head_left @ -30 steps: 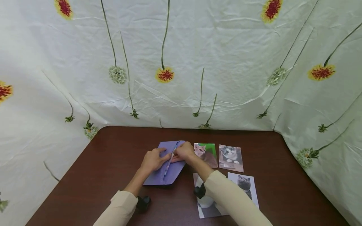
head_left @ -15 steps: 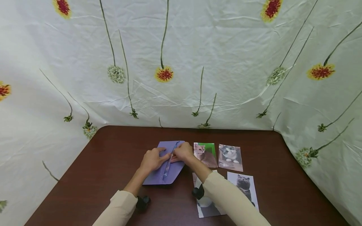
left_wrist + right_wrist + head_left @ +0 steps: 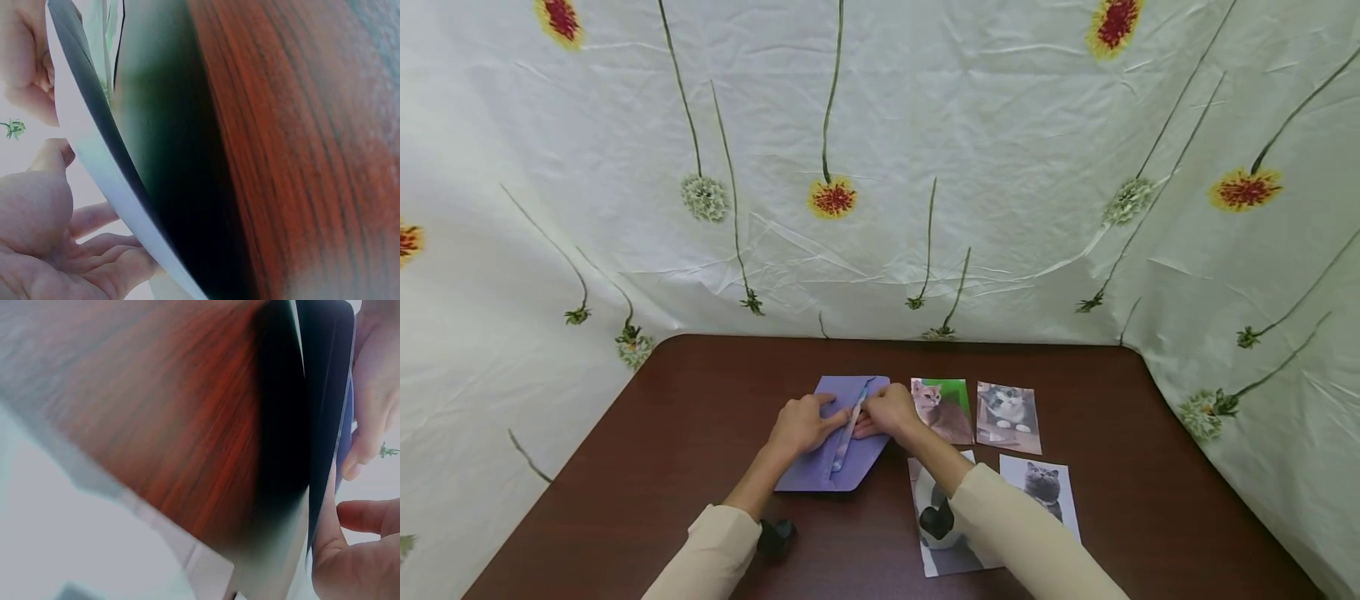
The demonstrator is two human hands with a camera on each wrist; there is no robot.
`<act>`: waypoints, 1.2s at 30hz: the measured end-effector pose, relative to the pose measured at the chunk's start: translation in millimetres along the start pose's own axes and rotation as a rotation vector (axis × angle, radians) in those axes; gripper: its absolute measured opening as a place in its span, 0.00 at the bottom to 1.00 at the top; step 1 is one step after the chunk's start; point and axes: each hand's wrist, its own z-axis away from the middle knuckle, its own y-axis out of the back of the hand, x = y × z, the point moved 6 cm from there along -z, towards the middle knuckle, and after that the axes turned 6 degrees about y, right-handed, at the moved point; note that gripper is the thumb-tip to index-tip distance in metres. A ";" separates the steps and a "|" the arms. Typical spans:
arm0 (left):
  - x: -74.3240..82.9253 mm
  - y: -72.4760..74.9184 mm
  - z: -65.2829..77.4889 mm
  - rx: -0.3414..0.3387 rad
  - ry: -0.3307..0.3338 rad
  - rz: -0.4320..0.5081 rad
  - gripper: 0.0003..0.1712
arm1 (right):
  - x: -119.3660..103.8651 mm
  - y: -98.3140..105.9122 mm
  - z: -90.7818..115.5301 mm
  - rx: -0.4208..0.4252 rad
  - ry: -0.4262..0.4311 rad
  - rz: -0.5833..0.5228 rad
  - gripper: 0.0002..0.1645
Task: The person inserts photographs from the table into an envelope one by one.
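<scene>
A purple envelope (image 3: 863, 458) rests on the table, its long opening running slantwise between the hands. A strip of a colourful printed sheet (image 3: 842, 448) shows inside that opening. My left hand (image 3: 800, 427) lies on the envelope's left part with fingers spread and the thumb at the opening. From the right, my right hand (image 3: 889, 410) pinches the opening's edge between thumb and fingers. In the left wrist view the envelope (image 3: 103, 156) appears edge-on, with the left hand (image 3: 37, 219) against it. The right wrist view has the right hand (image 3: 362, 562) at the envelope's edge (image 3: 328, 394).
Right of the envelope lie several cat pictures: a kitten on green (image 3: 942, 408), a grey-and-white cat (image 3: 1009, 417), a grey cat (image 3: 1043, 487) and another (image 3: 951, 558) partly under the right sleeve. The dark wooden table (image 3: 700, 433) meets a flowered white cloth (image 3: 880, 283) behind.
The opening has spread a little, and more of the printed strip shows in it. Both hands stay at almost the same place on the envelope.
</scene>
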 end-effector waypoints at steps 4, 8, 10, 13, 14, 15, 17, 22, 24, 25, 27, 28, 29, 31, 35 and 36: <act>-0.7 0.3 0.2 -0.006 -0.002 -0.001 0.31 | -5.9 9.4 4.7 -0.017 0.032 0.027 0.15; -0.7 -0.1 0.2 -0.014 0.004 0.004 0.32 | -16.8 24.3 10.4 -0.018 0.059 0.051 0.16; -0.7 0.4 0.0 -0.011 0.002 0.004 0.32 | -21.9 32.5 13.8 -0.011 0.070 0.066 0.16; -1.2 1.6 0.3 -0.008 0.001 0.005 0.32 | -27.5 45.7 19.4 0.002 0.080 0.095 0.16; -1.4 1.8 0.3 -0.009 -0.002 0.004 0.33 | -28.3 50.4 20.9 0.005 0.082 0.104 0.15; -1.6 1.8 0.2 -0.010 -0.004 0.004 0.33 | -29.4 55.2 22.5 0.010 0.082 0.115 0.15; -2.0 1.3 -0.2 -0.018 -0.007 -0.001 0.33 | -31.0 65.6 24.9 0.023 0.079 0.149 0.14; -2.1 0.4 -1.2 -0.027 -0.008 -0.006 0.33 | -33.9 93.7 30.2 0.056 0.050 0.240 0.14; -2.3 0.4 -1.3 -0.027 -0.005 -0.004 0.33 | -34.4 105.0 32.6 0.059 0.039 0.270 0.15; -2.3 0.4 -1.5 -0.025 -0.006 -0.003 0.33 | -34.6 110.7 33.8 0.063 0.037 0.286 0.15; -2.7 -0.2 -2.0 -0.026 -0.003 0.000 0.34 | -34.6 122.1 36.7 0.067 0.031 0.319 0.15; -2.9 -0.3 -2.1 -0.026 -0.002 0.002 0.34 | -34.6 127.6 38.3 0.069 0.032 0.338 0.15; -2.8 -0.3 -2.1 -0.024 -0.004 0.000 0.34 | -34.3 132.9 39.7 0.070 0.031 0.353 0.15; -3.2 -0.2 -2.1 -0.020 -0.003 0.004 0.34 | -33.6 143.4 42.7 0.081 0.025 0.380 0.15; -2.9 0.3 -1.8 -0.010 -0.005 0.009 0.33 | -32.2 163.4 48.1 0.099 0.024 0.419 0.15; -3.3 0.1 -2.0 -0.010 -0.003 0.014 0.33 | -31.7 168.0 49.6 0.104 0.020 0.426 0.15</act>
